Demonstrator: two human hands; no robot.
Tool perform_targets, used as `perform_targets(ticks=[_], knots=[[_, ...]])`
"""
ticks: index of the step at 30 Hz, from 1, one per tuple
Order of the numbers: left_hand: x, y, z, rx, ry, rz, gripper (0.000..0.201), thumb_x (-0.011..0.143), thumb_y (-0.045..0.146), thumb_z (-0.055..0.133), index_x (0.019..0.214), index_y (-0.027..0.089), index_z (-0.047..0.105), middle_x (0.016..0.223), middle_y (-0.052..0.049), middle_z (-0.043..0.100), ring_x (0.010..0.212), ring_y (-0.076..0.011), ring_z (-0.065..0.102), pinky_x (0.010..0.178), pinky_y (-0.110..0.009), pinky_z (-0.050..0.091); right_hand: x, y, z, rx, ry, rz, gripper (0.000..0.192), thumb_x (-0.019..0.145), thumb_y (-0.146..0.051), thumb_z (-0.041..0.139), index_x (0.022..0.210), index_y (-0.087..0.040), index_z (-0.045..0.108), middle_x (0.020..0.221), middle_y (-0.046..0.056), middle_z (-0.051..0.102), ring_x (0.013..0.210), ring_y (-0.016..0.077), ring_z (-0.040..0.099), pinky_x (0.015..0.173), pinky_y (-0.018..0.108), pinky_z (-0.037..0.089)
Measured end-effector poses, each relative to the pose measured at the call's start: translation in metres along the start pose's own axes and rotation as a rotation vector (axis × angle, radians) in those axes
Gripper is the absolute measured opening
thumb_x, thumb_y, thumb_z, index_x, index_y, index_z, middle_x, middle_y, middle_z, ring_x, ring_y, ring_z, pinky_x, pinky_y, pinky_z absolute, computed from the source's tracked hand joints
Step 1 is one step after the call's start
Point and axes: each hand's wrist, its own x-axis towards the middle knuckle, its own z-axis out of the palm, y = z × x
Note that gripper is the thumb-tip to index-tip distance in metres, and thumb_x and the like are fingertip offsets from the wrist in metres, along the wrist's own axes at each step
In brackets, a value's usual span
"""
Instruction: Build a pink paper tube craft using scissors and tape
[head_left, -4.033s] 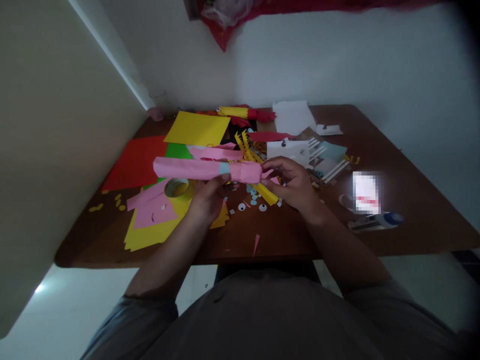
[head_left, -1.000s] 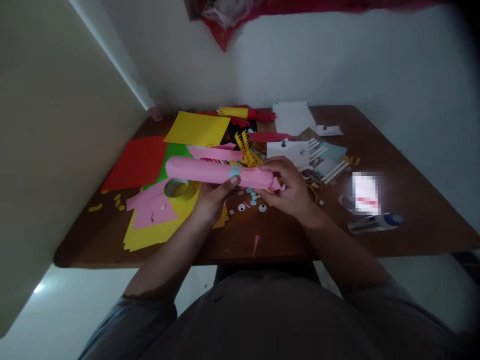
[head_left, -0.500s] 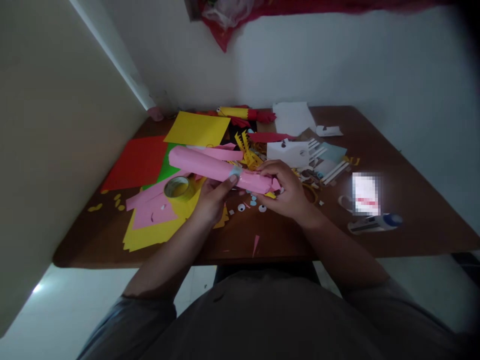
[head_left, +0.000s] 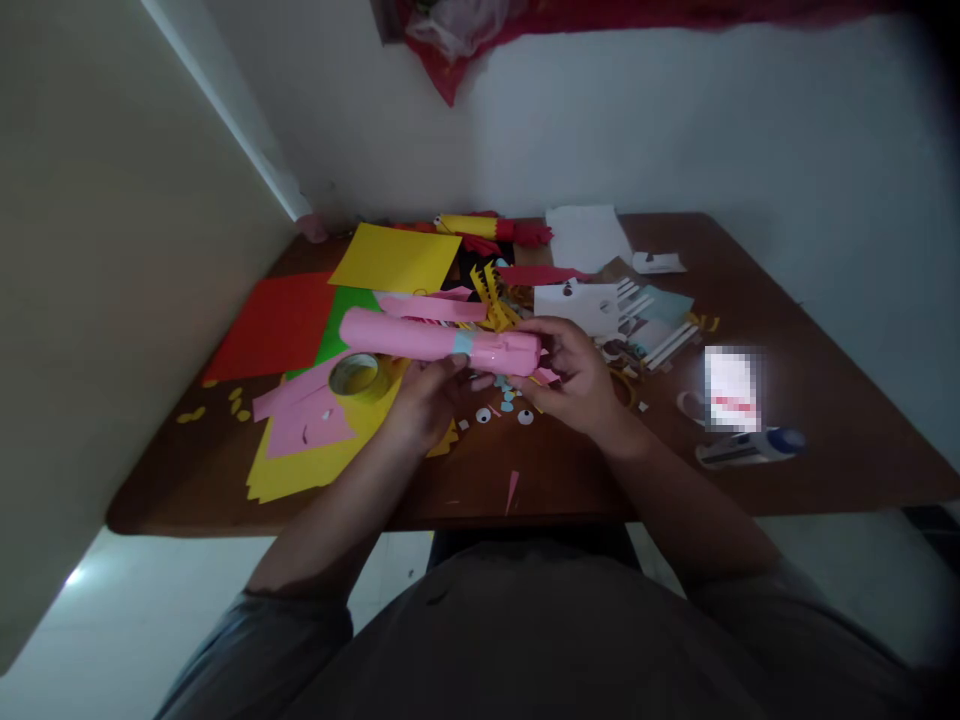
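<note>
Across the brown wooden table sheets and scraps of coloured paper are lying scattered: a red paper sheet at the left edge, a yellow paper sheet behind it, a white paper sheet further back. Above the middle of this litter, clear of the tabletop, the long pink rolled paper tube is being held level, with a pale blue paper band running around it. The left hand is supporting the tube from below near the band, fingers curled up against it and thumb pressing on the near side. The right hand is closing around the tube's right end, fingers wrapped over the top and pinching it; what the fingertips are doing behind it is hidden. To do this well, I judge both hands should be gripping lightly, so the hollow roll is not getting crushed or unwinding. Just left of the left hand a yellow roll of tape is lying flat, and small white paper eye circles are sitting below the tube.
</note>
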Motion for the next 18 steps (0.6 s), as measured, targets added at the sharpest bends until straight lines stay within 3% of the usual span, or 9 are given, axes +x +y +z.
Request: perform_targets(ticks=[4, 9, 14, 18], knots=[[0.005, 0.001, -0.005, -0.068, -0.049, -0.172, 0.048, 0.079, 0.044, 0.103, 0.112, 0.019, 0.079, 0.101, -0.007, 0.089, 0.093, -0.0256, 0.089, 0.093, -0.04, 0.077, 0.0, 0.001, -0.001, -0.03, 0.025, -0.069, 0.056, 0.097, -0.049, 0.097, 0.144, -0.033, 0.072, 0.142, 0.01, 0.078, 0.122, 0.0287, 0.081, 0.103, 0.044, 0.071], [0.008, -0.002, -0.01, -0.076, -0.14, -0.288, 0.045, 0.087, 0.05, 0.098, 0.113, 0.02, 0.078, 0.105, -0.013, 0.089, 0.111, -0.0353, 0.09, 0.101, -0.048, 0.078, 0.002, -0.004, -0.004, -0.185, 0.052, -0.122, 0.063, 0.09, -0.065, 0.1, 0.138, -0.032, 0.075, 0.134, 0.012, 0.081, 0.126, 0.0347, 0.08, 0.107, 0.053, 0.07], [0.009, -0.006, -0.013, -0.058, -0.125, -0.316, 0.045, 0.096, 0.057, 0.095, 0.115, 0.02, 0.08, 0.103, -0.011, 0.09, 0.093, -0.0269, 0.091, 0.09, -0.037, 0.079, 0.003, -0.009, -0.003, -0.288, 0.067, -0.197, 0.055, 0.093, -0.059, 0.097, 0.136, -0.032, 0.077, 0.126, 0.012, 0.085, 0.116, 0.0356, 0.081, 0.099, 0.055, 0.07], [0.009, -0.006, -0.012, -0.065, -0.117, -0.319, 0.049, 0.091, 0.061, 0.1, 0.112, 0.021, 0.082, 0.1, -0.009, 0.09, 0.083, -0.0222, 0.088, 0.082, -0.032, 0.078, 0.002, -0.009, -0.003, -0.306, 0.071, -0.256, 0.046, 0.098, -0.045, 0.092, 0.14, -0.034, 0.076, 0.127, 0.01, 0.086, 0.112, 0.0333, 0.082, 0.094, 0.053, 0.07]])
